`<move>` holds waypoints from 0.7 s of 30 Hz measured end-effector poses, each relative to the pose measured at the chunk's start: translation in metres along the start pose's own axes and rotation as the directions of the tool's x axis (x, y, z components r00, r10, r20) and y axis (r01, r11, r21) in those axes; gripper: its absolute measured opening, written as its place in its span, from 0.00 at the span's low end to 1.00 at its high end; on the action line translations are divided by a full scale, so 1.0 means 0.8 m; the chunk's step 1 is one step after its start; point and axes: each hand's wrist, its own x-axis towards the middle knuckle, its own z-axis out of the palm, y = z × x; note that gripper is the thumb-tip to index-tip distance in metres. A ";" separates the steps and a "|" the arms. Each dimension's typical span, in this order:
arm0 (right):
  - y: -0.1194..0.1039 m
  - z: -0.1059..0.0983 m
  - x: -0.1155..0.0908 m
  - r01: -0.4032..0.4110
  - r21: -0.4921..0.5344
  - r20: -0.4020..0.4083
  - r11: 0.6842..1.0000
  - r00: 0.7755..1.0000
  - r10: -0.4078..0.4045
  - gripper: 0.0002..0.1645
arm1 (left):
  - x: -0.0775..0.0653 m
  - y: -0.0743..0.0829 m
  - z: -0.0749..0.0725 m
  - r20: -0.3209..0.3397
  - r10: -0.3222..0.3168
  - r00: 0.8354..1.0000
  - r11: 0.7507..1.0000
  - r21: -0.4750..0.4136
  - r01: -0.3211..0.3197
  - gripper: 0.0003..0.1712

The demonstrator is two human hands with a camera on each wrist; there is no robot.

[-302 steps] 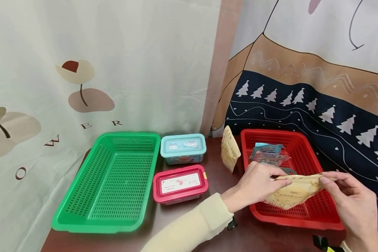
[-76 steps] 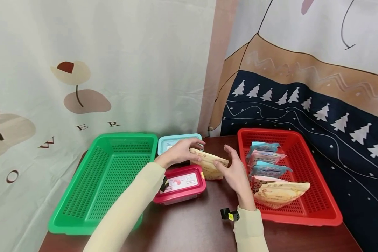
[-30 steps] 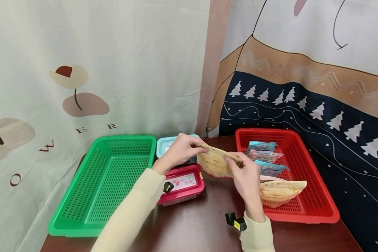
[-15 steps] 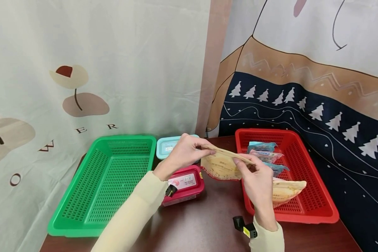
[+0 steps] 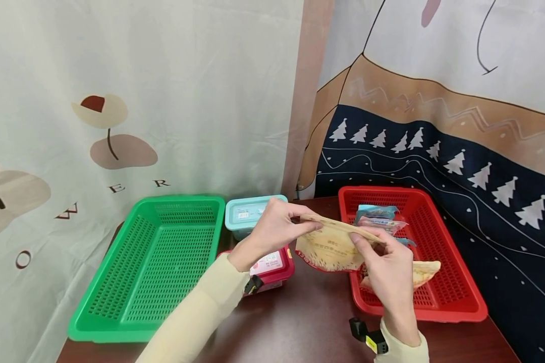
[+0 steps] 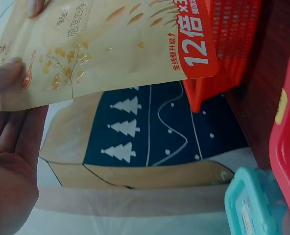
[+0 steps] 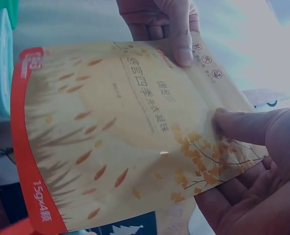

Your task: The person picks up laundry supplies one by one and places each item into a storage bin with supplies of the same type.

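Above tabletop (image 5: 304,322), near left edge of red basket (image 5: 440,314): yellow pouch (image 5: 329,248), tilted. Left hand (image 5: 278,226) and right hand (image 5: 391,267), fingers closed, pinch its top edge. Red basket along tabletop's right edge, green basket (image 5: 113,336) along left.

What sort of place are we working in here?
Likely an improvised indoor sorting station: a table bearing a green basket and a red basket of pouches, with printed fabric hung behind.

On the counter (image 5: 318,327), a front box (image 5: 277,269) and rear box (image 5: 247,209) separate left basket (image 5: 170,272) from right basket (image 5: 451,267), which contains packets (image 5: 383,225). Above the counter, a pouch (image 5: 330,247); behind, a curtain (image 5: 200,101).
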 end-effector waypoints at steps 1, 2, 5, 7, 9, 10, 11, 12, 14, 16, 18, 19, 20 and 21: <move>-0.001 -0.003 0.000 0.001 -0.001 0.001 1.000 1.000 -0.001 0.07 | 0.000 0.002 0.002 0.000 -0.006 1.000 1.000 -0.009 0.006 0.06; -0.001 -0.006 -0.001 0.005 0.002 0.002 1.000 1.000 -0.005 0.07 | -0.001 0.005 0.004 0.000 -0.013 1.000 1.000 -0.020 0.013 0.06; -0.003 -0.017 -0.002 0.014 -0.010 0.006 1.000 1.000 -0.014 0.08 | -0.002 0.014 0.009 0.007 -0.025 1.000 0.999 -0.037 0.025 0.06; -0.004 -0.024 -0.003 0.005 -0.023 0.012 1.000 1.000 -0.005 0.09 | -0.002 0.019 0.012 0.009 -0.014 1.000 0.999 -0.038 0.014 0.06; -0.005 -0.032 -0.004 -0.006 -0.037 0.019 0.999 1.000 0.007 0.10 | -0.002 0.023 0.017 0.009 0.007 1.000 1.000 -0.030 -0.007 0.06; -0.005 -0.036 -0.005 -0.011 -0.042 0.021 0.999 1.000 0.012 0.09 | -0.002 0.025 0.020 0.009 0.016 1.000 0.999 -0.029 -0.015 0.05; -0.005 -0.039 -0.005 -0.016 -0.046 0.022 0.999 1.000 0.017 0.09 | -0.002 0.027 0.022 0.009 0.023 1.000 0.999 -0.029 -0.022 0.05; -0.005 -0.043 -0.006 -0.024 -0.055 0.022 0.998 0.999 0.026 0.09 | -0.002 0.028 0.025 0.011 0.029 1.000 0.999 -0.030 -0.029 0.05; -0.003 -0.049 -0.006 -0.031 -0.071 0.024 0.997 0.999 0.032 0.09 | -0.001 0.030 0.031 0.013 0.036 0.999 0.999 -0.037 -0.036 0.04; -0.001 -0.056 -0.006 -0.035 -0.093 0.025 0.995 0.999 0.037 0.09 | -0.001 0.031 0.037 0.016 0.040 0.999 0.998 -0.043 -0.039 0.04; 0.003 -0.062 -0.006 -0.033 -0.107 0.034 0.994 0.999 0.037 0.09 | -0.001 0.032 0.043 0.017 0.041 0.999 0.998 -0.045 -0.040 0.04; 0.005 -0.066 -0.005 -0.029 -0.113 0.038 0.993 0.999 0.033 0.10 | -0.001 0.033 0.045 0.016 0.042 0.999 0.998 -0.042 -0.042 0.04; 0.007 -0.069 -0.005 -0.023 -0.113 0.043 0.993 0.999 0.028 0.10 | 0.000 0.033 0.048 0.016 0.042 0.999 0.998 -0.042 -0.041 0.04; 0.009 -0.073 -0.004 -0.018 -0.118 0.047 0.993 0.999 0.024 0.10 | 0.000 0.033 0.051 0.017 0.045 0.999 0.998 -0.038 -0.044 0.04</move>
